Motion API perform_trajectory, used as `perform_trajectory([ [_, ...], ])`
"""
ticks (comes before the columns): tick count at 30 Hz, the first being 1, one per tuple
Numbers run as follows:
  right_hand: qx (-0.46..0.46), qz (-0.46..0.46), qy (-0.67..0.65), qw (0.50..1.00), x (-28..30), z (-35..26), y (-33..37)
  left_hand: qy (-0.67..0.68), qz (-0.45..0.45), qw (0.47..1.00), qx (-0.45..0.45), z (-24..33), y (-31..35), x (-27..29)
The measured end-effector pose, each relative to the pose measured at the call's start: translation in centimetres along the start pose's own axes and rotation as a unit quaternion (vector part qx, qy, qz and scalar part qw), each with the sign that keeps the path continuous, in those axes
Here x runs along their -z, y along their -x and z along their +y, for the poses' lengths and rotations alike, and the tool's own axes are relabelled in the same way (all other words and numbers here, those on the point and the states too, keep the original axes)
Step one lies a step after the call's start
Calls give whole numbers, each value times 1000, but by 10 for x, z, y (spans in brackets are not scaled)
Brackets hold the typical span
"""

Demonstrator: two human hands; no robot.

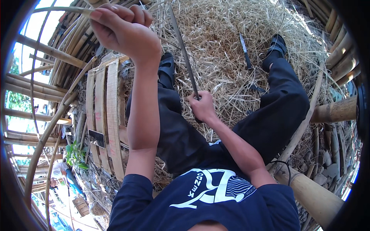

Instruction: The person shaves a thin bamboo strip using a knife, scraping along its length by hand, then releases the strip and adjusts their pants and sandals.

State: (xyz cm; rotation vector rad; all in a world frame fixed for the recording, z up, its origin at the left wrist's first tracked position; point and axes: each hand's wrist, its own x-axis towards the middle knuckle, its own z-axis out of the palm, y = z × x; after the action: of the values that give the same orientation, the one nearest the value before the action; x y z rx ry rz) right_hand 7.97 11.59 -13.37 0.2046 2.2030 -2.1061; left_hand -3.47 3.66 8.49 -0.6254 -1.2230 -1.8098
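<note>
Lettering (197, 184) in white on navy shirt (250, 213), left fingers (122, 14) pinching pale strip (61, 9), right fingers (195, 103) gripping long blade (184, 52)

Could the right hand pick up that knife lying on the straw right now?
Probably not as is: the right hand is closed around the long-bladed tool, though only straw seems to lie between it and the knife.

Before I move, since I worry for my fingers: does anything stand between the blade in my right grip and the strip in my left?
Yes, in this view: your left grip. The strip runs left from it, while the blade in your right grip rises on its other side. Depth is unclear.
</note>
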Motion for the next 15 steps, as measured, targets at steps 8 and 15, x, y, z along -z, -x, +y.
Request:
perform_trajectory([
  [8,-52,14,-13,998,2,11,1,-21,27,999,12,1,1,7],
  [15,-142,-3,-27,989,5,34,-6,-27,12,999,20,6,-1,8],
])
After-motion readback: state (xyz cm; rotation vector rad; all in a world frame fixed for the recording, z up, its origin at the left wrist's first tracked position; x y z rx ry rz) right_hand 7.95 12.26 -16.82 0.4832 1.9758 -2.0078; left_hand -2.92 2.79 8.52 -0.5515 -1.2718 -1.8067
